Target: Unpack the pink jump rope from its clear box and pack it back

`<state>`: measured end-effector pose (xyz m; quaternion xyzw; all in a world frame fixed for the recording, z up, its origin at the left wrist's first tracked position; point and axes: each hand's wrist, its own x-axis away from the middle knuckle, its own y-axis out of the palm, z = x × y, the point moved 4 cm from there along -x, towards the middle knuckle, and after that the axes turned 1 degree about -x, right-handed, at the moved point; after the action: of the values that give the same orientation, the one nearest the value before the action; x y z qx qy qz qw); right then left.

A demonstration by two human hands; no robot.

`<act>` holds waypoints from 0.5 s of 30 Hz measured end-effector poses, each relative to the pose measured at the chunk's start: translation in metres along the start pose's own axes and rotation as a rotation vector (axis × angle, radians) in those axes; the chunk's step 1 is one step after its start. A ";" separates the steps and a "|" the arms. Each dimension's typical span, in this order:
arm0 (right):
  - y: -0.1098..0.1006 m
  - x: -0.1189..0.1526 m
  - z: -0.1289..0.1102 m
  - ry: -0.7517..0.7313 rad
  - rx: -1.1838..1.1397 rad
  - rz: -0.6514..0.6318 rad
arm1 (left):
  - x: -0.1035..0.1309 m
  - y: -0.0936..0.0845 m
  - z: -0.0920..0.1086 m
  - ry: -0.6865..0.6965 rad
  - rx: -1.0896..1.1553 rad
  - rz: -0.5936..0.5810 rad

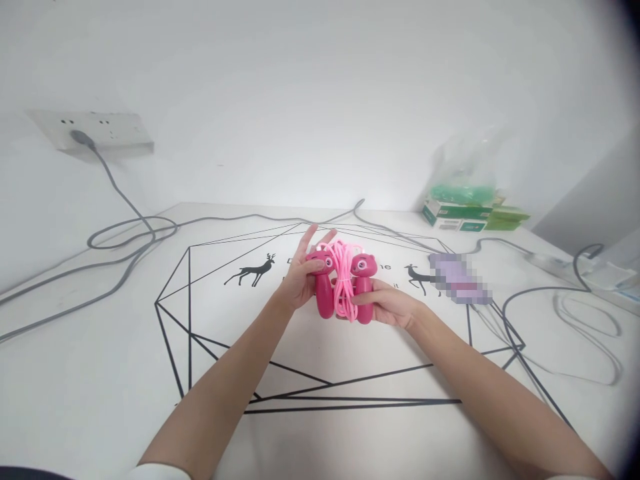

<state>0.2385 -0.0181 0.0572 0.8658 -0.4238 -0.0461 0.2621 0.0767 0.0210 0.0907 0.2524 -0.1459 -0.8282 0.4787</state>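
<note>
A pink jump rope (344, 280) is held up in front of me over the table. Its cord is bundled in loops between two dark pink handles, each topped by a cartoon animal head with big eyes. My left hand (300, 280) grips the left handle near its head, thumb across the front, with two fingers stretched upward. From the right, my right hand (393, 303) holds the lower part of the right handle, a finger reaching across to the bundled cord. Fingers behind the rope are partly hidden.
The white table (290, 440) bears black lines and deer prints. Grey cables (225, 218) run along its back and sides. A blurred purple object (460, 279) lies at the right. Green and white boxes (457, 212) under a plastic bag (465, 167) stand at the back right. A wall socket (107, 133) is left.
</note>
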 end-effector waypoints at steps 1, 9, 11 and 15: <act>0.000 0.000 0.001 0.008 0.002 0.003 | 0.000 0.000 0.000 0.004 0.003 -0.004; -0.002 -0.001 0.003 0.017 0.001 0.010 | -0.001 -0.001 -0.002 0.017 -0.002 -0.025; -0.001 -0.001 0.003 0.010 -0.003 0.009 | -0.002 -0.002 -0.004 0.015 -0.011 -0.012; 0.004 0.003 0.000 0.040 -0.047 -0.018 | -0.005 -0.006 -0.008 0.027 -0.032 0.027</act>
<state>0.2374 -0.0221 0.0594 0.8639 -0.4095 -0.0411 0.2903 0.0793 0.0283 0.0827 0.2538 -0.1294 -0.8204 0.4957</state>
